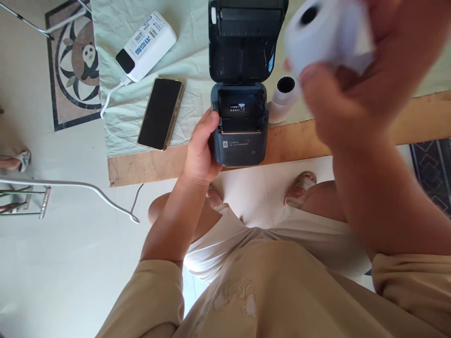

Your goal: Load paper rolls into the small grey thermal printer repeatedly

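At desk edge: our left hand (199, 150) clasps printer (239, 124), lid up.
Right hand (338, 89) pinches roll (317, 30), blurred; we judge it may slip or miss the bay.

Small illegible print on printer (238, 141), power bank (146, 46)

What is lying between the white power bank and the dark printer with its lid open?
In the head view, a black phone lies face up on the pale cloth, between the power bank and the printer.
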Tool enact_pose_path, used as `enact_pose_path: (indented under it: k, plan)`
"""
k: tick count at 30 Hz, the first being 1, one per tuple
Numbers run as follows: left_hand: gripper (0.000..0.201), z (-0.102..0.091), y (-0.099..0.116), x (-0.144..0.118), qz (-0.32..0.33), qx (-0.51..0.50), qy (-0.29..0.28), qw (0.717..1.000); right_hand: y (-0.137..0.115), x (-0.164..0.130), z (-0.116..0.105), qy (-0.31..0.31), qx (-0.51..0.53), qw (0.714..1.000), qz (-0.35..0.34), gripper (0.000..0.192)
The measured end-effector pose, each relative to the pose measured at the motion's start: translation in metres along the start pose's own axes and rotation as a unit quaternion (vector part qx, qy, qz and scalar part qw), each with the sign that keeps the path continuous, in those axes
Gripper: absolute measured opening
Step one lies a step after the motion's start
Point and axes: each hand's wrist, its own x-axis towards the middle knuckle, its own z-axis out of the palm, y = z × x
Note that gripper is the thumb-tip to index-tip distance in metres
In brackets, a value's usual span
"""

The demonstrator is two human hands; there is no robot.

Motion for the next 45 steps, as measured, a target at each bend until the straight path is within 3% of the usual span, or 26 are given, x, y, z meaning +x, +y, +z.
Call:
enact_pose_path:
  k: [2, 5, 8, 11, 15, 19, 27, 30, 32, 34, 37, 39, 41, 45]
  plan:
    - [0.028, -0.001, -0.001, -0.001, 0.017, -0.014, -0.012, 1.0, -0.015, -0.007, 0.016, -0.04, -0.064, 0.995, -0.07, 0.033]
    - [0.021, 0.0, -0.003, -0.002, 0.042, -0.034, -0.029, 0.998, -0.027, -0.013, 0.028, -0.119, -0.202, 0.968, -0.087, 0.025]
    - [0.024, 0.002, -0.003, -0.003, 0.049, -0.029, -0.028, 0.998, -0.027, -0.014, 0.029, -0.134, -0.263, 0.949, -0.108, 0.029]
    - [0.026, 0.005, -0.002, -0.005, 0.049, -0.027, -0.022, 0.998, -0.024, -0.013, 0.027, -0.145, -0.272, 0.947, -0.093, 0.023]
    - [0.021, 0.008, -0.001, -0.005, 0.059, -0.062, -0.035, 0.996, -0.026, -0.009, 0.027, -0.207, -0.278, 0.937, -0.045, 0.014]
    - [0.023, 0.01, 0.0, -0.007, 0.034, -0.069, -0.033, 0.997, -0.033, -0.007, 0.023, -0.196, -0.274, 0.941, -0.044, 0.012]
    - [0.018, 0.014, 0.004, -0.012, 0.042, -0.051, -0.019, 0.998, -0.041, -0.018, 0.02, -0.225, -0.228, 0.926, -0.199, 0.015]
    - [0.008, 0.011, 0.004, -0.011, 0.055, -0.028, -0.02, 0.998, -0.039, -0.019, 0.022, -0.236, -0.226, 0.918, -0.225, 0.01]
    - [0.015, 0.008, 0.003, -0.01, 0.057, 0.007, -0.024, 0.998, -0.039, -0.017, 0.021, -0.239, -0.206, 0.924, -0.217, 0.012]
    - [0.026, 0.004, 0.001, -0.008, 0.063, 0.038, -0.027, 0.997, -0.041, -0.014, 0.019, -0.209, -0.17, 0.945, -0.186, 0.015]
    - [0.054, 0.0, -0.002, -0.006, 0.078, 0.051, -0.032, 0.995, -0.045, -0.008, 0.014, -0.092, -0.169, 0.977, -0.089, 0.01]
    - [0.072, -0.003, -0.004, -0.004, 0.078, 0.059, -0.037, 0.995, -0.046, -0.004, 0.01, -0.046, -0.191, 0.98, -0.019, 0.024]
    - [0.081, -0.005, -0.005, -0.003, 0.07, 0.071, -0.042, 0.994, -0.045, -0.002, 0.009, -0.043, -0.2, 0.978, 0.03, 0.036]
    - [0.084, -0.01, -0.005, -0.001, 0.062, 0.074, -0.062, 0.993, -0.041, -0.001, 0.008, -0.013, -0.225, 0.974, 0.036, 0.035]
